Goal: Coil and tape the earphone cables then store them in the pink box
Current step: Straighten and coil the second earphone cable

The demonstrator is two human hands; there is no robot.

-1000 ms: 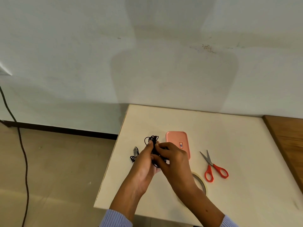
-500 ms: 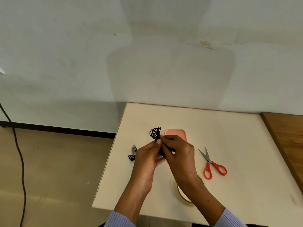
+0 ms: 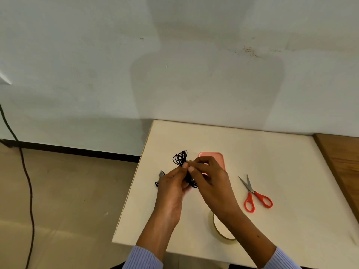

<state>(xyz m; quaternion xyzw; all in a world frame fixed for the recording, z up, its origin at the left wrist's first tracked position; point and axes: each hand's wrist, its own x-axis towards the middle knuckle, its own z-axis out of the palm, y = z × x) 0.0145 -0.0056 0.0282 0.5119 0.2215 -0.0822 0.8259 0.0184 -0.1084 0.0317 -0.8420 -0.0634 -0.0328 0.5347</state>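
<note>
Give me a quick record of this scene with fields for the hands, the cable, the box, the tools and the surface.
left hand: pinches the coiled earphone cable
right hand: pinches the same coil
second cable: lies on the table, left of the hands
pink box: behind the hands, partly hidden
scissors: red-handled, right of the hands
tape roll: under the right forearm, flat on the table
table: cream top, against the wall

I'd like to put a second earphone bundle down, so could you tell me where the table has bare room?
Free: the far strip of the table behind the pink box, and right of the scissors. Crowded: around both hands, the coiled cable and tape roll.
</note>
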